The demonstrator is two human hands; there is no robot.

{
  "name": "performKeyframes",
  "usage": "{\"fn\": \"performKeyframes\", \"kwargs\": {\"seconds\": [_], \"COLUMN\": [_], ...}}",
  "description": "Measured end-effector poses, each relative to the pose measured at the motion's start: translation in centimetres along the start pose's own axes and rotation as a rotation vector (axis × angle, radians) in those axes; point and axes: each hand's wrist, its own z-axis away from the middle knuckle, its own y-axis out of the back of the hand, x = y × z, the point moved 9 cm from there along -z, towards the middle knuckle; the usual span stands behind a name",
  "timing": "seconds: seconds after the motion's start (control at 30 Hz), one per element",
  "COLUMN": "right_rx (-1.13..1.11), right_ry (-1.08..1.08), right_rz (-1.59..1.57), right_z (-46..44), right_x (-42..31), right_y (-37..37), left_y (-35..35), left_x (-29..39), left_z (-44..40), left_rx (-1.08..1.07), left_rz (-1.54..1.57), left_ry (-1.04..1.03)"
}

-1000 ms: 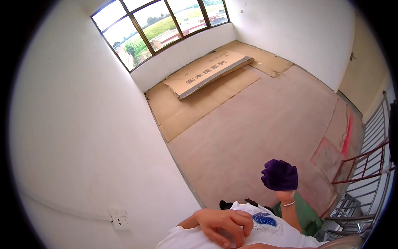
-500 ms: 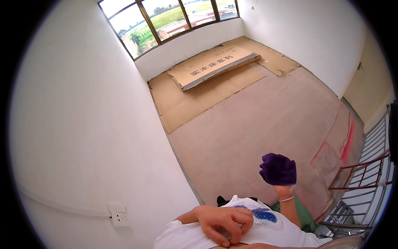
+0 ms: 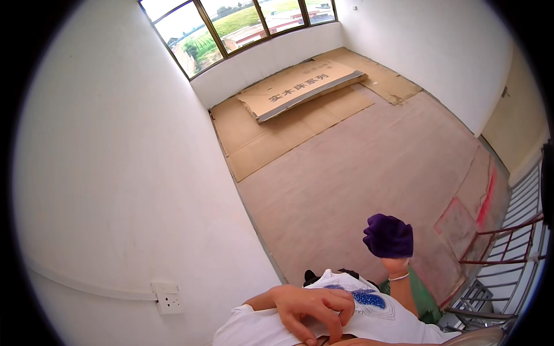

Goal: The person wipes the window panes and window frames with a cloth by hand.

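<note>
My right hand (image 3: 395,265) is raised over the floor, with a pale band around its wrist. A dark purple cloth (image 3: 389,236) covers its palm and fingers; the cloth looks bunched on its left side, as if gripped, but the fingers themselves are hidden. Low in the view, my left hand (image 3: 316,310) rests at the front of my white printed shirt (image 3: 372,300). Its fingers are bent and apart, with the tips pointing down towards my body. Nothing shows between them, though the tips are partly cut off by the lower edge.
A flat cardboard box (image 3: 300,92) with printed characters lies on cardboard sheets (image 3: 254,155) below the window (image 3: 236,26). White walls flank the floor (image 3: 323,196); a socket (image 3: 168,299) is on the left wall. Metal railings (image 3: 519,202) stand at the right, near a door (image 3: 511,115).
The view has shifted very slightly. The fingers of my left hand have moved a little at the shirt, and a dark patch shows beneath them. My right hand and the cloth stay nearly still.
</note>
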Motion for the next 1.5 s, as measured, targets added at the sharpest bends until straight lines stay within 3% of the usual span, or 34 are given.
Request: {"fn": "performKeyframes", "kwargs": {"seconds": [0.03,0.1,0.13,0.2,0.3,0.4,0.47,0.53,0.6,0.63,0.7,0.73,0.8,0.83,0.9,1.0,1.03,1.1,1.13,1.23,1.3,1.5], "right_rx": [-0.039,-0.083,-0.067,-0.046,-0.014,-0.086,-0.09,-0.084,-0.082,-0.095,-0.114,-0.096,-0.083,-0.19,-0.31,-0.288,-0.238,-0.168,-0.221,-0.525,-0.76,-0.882], "right_ry": [0.055,0.106,0.09,0.066,0.025,0.069,0.036,-0.006,-0.039,-0.013,0.017,-0.045,-0.122,-0.052,0.056,-0.01,-0.23,-0.43,-0.463,-0.151,0.279,0.057], "right_rz": [0.661,1.322,0.76,0.198,0.521,0.543,0.235,0.002,-0.124,0.484,1.097,0.461,-0.171,0.691,1.555,1.218,0.422,-0.381,-0.358,0.905,1.706,1.471], "right_z": [-0.2,-0.1,0.1,0.1,-0.2,0.0,0.0,0.0,-0.1,-0.4,-0.5,-0.6,-1.1,-1.6,-2.5,-4.0,-5.1,-5.6,-5.7,-5.7,-4.8,-5.7], "right_x": [-0.7,-0.5,-0.2,0.5,1.0,0.8,1.2,1.1,0.9,0.7,1.2,2.0,3.1,2.8,3.2,6.3,9.6,13.2,14.1,14.8,14.9,16.4], "right_y": [-1.2,-2.0,-1.3,-0.4,0.2,-0.6,-0.1,-0.5,-1.6,-2.3,-2.2,-1.6,-1.2,-3.7,-7.8,-10.5,-9.2,-10.4,-12.4,-17.6,-19.3,-20.2], "left_y": [-0.1,-0.2,-0.4,-0.2,-0.1,-0.4,-0.7,0.0,-0.2,-0.3,-0.2,-0.1,0.0,0.1,-0.2,-0.1,-0.2,-0.5,-0.2,0.3,0.1,-1.5], "left_x": [-0.1,-0.3,-0.1,0.1,0.1,0.0,0.2,0.3,0.4,0.3,0.4,0.6,1.1,1.5,2.3,4.2,4.9,5.8,6.3,6.8,7.0,7.2], "left_z": [0.1,0.7,1.0,1.0,0.9,1.5,1.6,1.2,1.1,1.1,1.5,1.6,1.9,2.3,3.6,6.7,7.6,9.5,10.3,11.2,11.9,11.5], "left_rx": [-0.014,-0.03,-0.054,-0.005,0.026,-0.031,-0.073,0.043,0.028,0.011,0.011,0.007,0.036,0.058,0.134,0.204,0.199,0.261,0.312,0.437,0.441,0.615], "left_rz": [-0.001,0.013,0.025,0.048,0.047,0.019,0.012,0.08,0.069,0.057,0.035,0.013,0.006,0.009,-0.034,-0.133,-0.193,-0.201,-0.2,-0.324,-0.343,-0.493], "left_ry": [0.003,-0.038,-0.079,-0.056,-0.021,-0.045,-0.081,-0.057,-0.04,-0.018,-0.043,-0.064,-0.054,-0.041,-0.018,0.024,0.024,0.026,0.022,0.063,0.048,-0.001]}}
